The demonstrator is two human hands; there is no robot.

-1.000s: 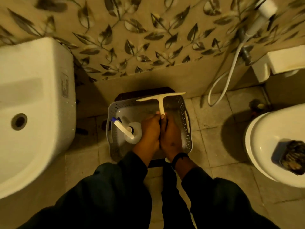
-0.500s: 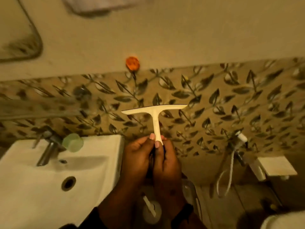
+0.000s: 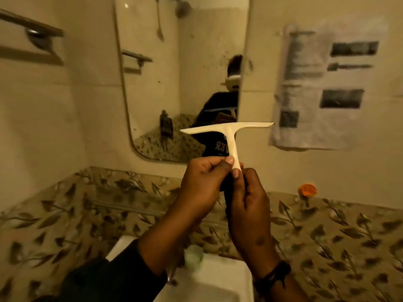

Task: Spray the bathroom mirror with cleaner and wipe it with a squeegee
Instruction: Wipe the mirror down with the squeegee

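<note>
One tall mirror [image 3: 174, 83] with rounded corners hangs on the wall. Before its lower right corner, the left hand [image 3: 202, 184] and right hand [image 3: 248, 199] both pinch the handle of one T-shaped cream plastic squeegee [image 3: 229, 131], held upright.

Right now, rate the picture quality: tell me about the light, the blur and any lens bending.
Head view: dim, warm yellow light throughout. The squeegee and both hands, left hand and right hand, are fairly sharp; the towel and leaf-pattern tiles are smeared by motion blur. The wide lens bows the mirror edges and the rail.
</note>
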